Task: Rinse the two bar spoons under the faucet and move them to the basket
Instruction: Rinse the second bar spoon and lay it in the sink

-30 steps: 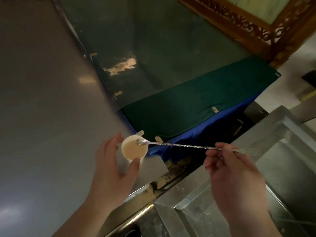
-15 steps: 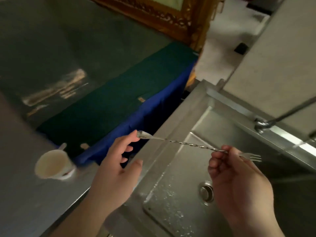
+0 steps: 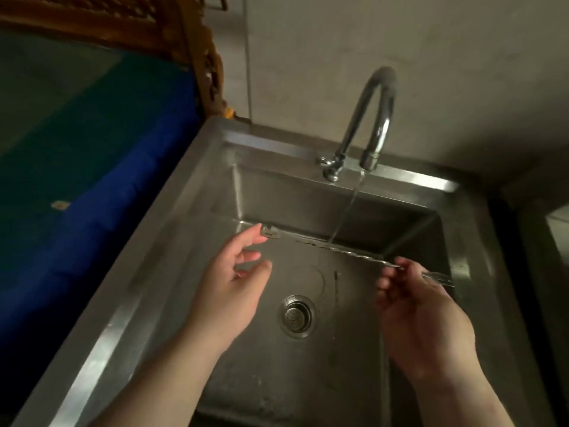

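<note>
bar spoon horiz, bowl left, fork right, w/ right hand

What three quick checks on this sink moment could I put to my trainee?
1. True or false: water runs from the faucet.
2. Which hand grips the fork end of the bar spoon: A left hand, B right hand?
3. Fill in: the stream lands on the spoon's ___ section.

Key: 1 true. 2 B; the left hand only touches the bowl end with its fingertips. 3 middle, the twisted stem, above the sink.
</note>
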Tool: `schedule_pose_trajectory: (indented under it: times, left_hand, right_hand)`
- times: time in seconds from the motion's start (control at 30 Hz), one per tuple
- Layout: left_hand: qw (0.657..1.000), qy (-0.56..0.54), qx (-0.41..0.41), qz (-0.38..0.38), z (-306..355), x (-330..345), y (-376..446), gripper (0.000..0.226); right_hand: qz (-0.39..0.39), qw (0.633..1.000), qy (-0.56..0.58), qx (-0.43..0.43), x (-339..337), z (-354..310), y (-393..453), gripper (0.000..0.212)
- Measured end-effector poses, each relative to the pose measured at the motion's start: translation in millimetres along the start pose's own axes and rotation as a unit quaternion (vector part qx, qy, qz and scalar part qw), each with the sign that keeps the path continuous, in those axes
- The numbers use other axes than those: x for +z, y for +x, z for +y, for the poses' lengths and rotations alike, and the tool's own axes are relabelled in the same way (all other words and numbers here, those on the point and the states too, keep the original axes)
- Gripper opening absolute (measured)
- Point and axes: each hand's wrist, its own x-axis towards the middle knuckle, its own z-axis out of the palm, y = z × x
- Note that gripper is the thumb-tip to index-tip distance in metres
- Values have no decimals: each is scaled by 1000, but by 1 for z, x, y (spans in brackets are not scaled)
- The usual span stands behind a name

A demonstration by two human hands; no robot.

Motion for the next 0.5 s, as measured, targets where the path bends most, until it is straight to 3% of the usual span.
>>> schedule_pose_trajectory:
  times: [0.27,0.5]
  left_hand:
    - [997,-65,-32,-8,-6,74,39,44]
    - [998,-51,-36,-32,-4,114,58,39]
  right_hand:
    - [39,998,27,-34,-42,-16,35,27]
    - [71,995,50,-42,-60,-19,45,28]
